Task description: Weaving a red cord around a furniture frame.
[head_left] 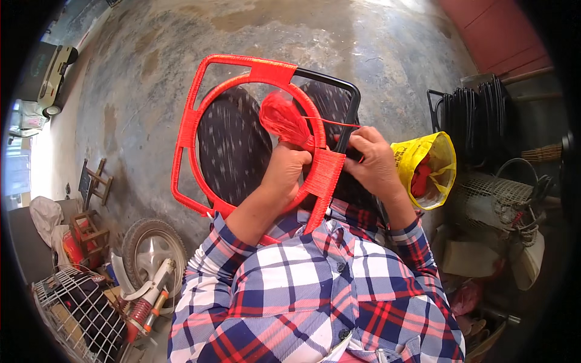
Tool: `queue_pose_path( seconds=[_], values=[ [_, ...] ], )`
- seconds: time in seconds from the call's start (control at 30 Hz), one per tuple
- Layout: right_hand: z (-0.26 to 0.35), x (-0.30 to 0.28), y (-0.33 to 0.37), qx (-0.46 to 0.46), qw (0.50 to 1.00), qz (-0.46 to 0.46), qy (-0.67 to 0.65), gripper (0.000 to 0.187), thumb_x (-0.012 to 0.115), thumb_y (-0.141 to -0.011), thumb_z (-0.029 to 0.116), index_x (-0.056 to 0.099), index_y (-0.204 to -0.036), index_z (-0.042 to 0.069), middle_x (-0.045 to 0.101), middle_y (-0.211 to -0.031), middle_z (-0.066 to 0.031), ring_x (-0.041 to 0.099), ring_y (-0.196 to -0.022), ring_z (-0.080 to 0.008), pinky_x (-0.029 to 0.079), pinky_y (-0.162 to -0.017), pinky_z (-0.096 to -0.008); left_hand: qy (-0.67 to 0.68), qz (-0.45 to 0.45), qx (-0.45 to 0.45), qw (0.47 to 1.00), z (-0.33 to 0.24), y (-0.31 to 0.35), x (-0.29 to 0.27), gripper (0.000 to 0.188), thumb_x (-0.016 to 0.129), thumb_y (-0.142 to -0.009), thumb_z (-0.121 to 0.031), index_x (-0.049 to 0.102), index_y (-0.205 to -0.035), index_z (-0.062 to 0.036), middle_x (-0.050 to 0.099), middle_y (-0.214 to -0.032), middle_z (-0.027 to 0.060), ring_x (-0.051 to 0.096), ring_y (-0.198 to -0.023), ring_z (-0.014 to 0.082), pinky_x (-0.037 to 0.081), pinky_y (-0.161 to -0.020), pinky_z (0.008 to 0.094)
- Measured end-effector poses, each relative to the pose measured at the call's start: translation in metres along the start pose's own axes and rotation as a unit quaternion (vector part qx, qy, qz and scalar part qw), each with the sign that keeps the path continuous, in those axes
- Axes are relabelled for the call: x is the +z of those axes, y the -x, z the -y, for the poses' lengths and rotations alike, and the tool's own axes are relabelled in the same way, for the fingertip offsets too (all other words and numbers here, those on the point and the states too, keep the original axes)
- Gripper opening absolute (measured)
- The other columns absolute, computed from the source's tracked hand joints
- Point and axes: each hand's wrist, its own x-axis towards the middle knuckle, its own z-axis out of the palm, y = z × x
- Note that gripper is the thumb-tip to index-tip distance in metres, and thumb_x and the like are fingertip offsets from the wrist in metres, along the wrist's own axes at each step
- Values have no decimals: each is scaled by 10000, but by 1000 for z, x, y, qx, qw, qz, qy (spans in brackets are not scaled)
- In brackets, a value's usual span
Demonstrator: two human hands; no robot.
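A metal frame [330, 175], with a round ring inside a rounded square, rests across my lap. Red cord is wound tightly over most of it, while a black bar [330, 77] at the upper right is bare. Inside the ring, my left hand [283, 172] is closed on the lower end of a loose bundle of red cord [281, 116]. One strand runs from the bundle over the black bar. My right hand [376, 160] is closed at that bar, just above the wound part; its fingertips are partly hidden behind the bar.
A yellow bag [448, 166] with red material inside stands right of my right hand. Beyond it are black metal frames [475, 112] and a wire mesh basket [493, 190]. At the left lie a wheel [154, 248], a wire crate [78, 308] and small wooden stools [97, 184].
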Motion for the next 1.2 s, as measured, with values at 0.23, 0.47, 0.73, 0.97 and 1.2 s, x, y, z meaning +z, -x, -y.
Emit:
queue_pose_path(
  seconds=[0.23, 0.47, 0.73, 0.97, 1.2],
  values=[
    [4, 21, -4, -30, 994, -52, -94, 284, 750, -730, 118, 713, -1007, 69, 603, -897, -62, 621, -794, -205, 500, -707, -306, 73, 63, -84, 992, -12, 2, 2, 389, 424, -816, 107, 575, -1168, 40, 658, -1061, 143, 674, -965, 224, 558, -896, 362],
    [-21, -4, 12, 283, 774, -155, -544, 226, 604, -836, 185, 669, -980, 24, 620, -838, -12, 528, -687, -83, 386, -586, -226, 86, 23, -76, 993, -1, -3, -12, 263, 450, -869, 41, 567, -1104, 34, 663, -1014, 128, 673, -891, 189, 566, -825, 316],
    [-61, -8, 27, 33, 580, -35, -813, 372, 603, -780, 272, 630, -1008, -21, 625, -1029, -136, 569, -949, -251, 426, -962, -385, 79, 9, -76, 994, -7, -1, -3, 244, 469, -924, -19, 521, -1159, 20, 668, -993, 108, 674, -882, 172, 569, -829, 316],
    [-60, -15, 18, 152, 536, -148, -817, 375, 647, -848, 345, 665, -1074, 46, 629, -1156, -150, 561, -1146, -315, 368, -1084, -467, 84, 12, -76, 994, -5, -1, 0, 255, 451, -940, -29, 540, -1176, 12, 665, -983, 97, 671, -873, 172, 565, -837, 314],
    [-30, -23, 10, 2, 623, -17, -782, 397, 561, -953, 468, 505, -932, 76, 530, -759, -43, 517, -827, -221, 395, -878, -427, 113, 32, -96, 988, -9, 1, 4, 241, 465, -937, -18, 587, -1142, 11, 662, -940, 93, 671, -841, 162, 569, -805, 315]
  ],
)
